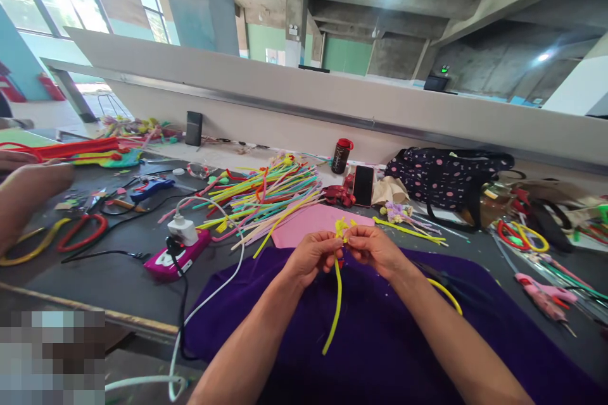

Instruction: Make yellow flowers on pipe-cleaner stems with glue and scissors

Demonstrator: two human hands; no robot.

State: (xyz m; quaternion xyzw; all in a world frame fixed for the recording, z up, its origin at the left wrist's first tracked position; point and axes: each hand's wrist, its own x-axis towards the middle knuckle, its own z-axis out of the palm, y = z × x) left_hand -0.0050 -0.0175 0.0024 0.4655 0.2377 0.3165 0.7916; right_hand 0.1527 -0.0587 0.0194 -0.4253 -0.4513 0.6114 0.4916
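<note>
A yellow pipe cleaner hangs down from between my hands, its upper end bent into a small looped yellow shape. My left hand pinches it just below the loops. On the other side, my right hand has thumb and fingertips closed at the edge of the looped part. The fingertips hide the exact point of contact. Both hands are above a purple cloth, and behind them lies a pink sheet. A large heap of coloured pipe cleaners spreads to the left of the sheet.
A magenta power strip with a white plug and cables sits at left. Behind stand a bottle, a phone and a patterned bag. A pink glue gun lies right. Another person's hand is at far left near scissors.
</note>
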